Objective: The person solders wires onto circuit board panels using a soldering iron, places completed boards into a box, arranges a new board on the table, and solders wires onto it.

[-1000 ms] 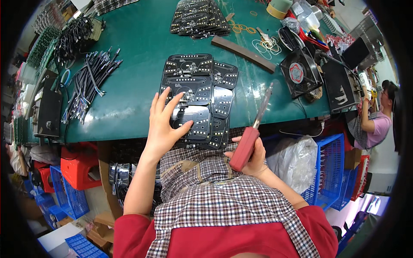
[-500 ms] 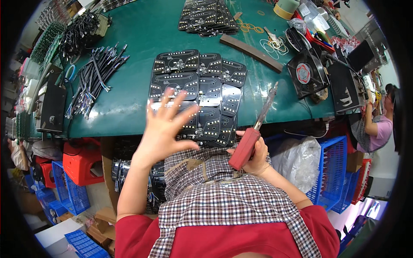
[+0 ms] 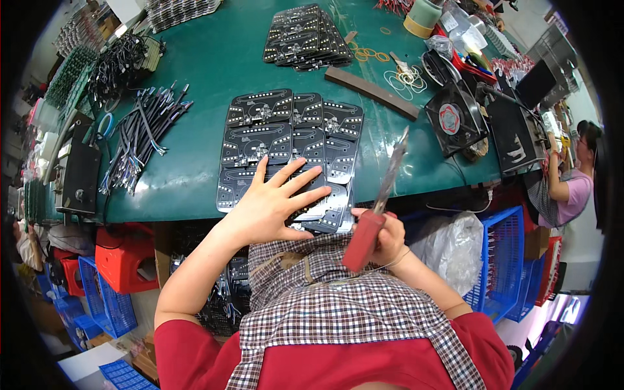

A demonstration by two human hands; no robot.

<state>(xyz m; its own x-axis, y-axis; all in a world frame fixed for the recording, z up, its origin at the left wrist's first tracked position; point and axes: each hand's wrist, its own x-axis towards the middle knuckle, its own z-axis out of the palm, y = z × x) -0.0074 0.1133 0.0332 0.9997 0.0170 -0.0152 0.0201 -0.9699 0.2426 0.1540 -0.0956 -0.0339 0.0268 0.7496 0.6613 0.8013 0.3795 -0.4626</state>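
The left hand (image 3: 273, 205), fingers spread, lies over circuit boards (image 3: 255, 142) on the green table (image 3: 185, 188), by its edge; a hard push could tip some off. The right hand (image 3: 389, 238), fingers curled, grips a red-handled tool (image 3: 364, 242).

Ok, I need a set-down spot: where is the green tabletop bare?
Between the dark cables and laid-out circuit boards; also between those boards and the cooling fan, though the red-handled tool juts over it. Crowded: both tabletop ends.
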